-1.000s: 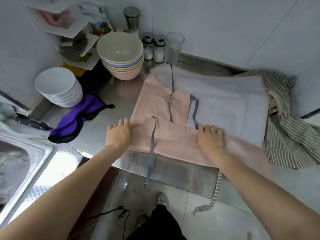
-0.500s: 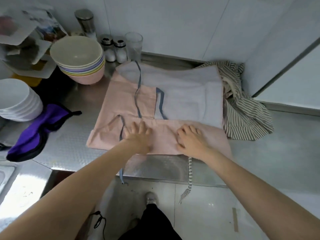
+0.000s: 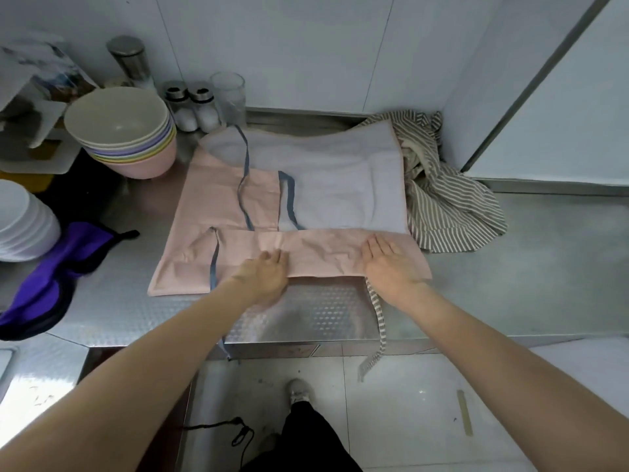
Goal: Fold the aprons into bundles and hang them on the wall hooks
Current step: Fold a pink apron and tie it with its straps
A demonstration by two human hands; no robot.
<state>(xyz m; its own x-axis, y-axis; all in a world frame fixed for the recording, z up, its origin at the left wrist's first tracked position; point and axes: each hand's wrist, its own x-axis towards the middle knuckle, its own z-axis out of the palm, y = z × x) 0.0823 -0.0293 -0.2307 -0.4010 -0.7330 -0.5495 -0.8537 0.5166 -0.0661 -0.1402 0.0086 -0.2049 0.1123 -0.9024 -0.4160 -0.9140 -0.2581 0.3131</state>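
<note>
A pink apron with a pale grey inner side and blue straps lies partly folded on the steel counter. Its near edge is turned up into a strip. My left hand sits at the middle of that strip with fingers curled on the fold's edge. My right hand lies flat on the strip's right end, fingers together. A crumpled striped apron lies at the right, touching the pink one, and its striped strap hangs over the counter edge. A purple apron lies bunched at the left.
Stacked coloured bowls, white bowls, two shakers, a glass and a steel canister stand at the back left. A blue strap trails off the front edge. White wall panels rise behind. A black cord lies on the floor.
Both hands have slid to the right along the near folded strip. My left hand went from flat to curled on the fold's edge. The view has turned right.
</note>
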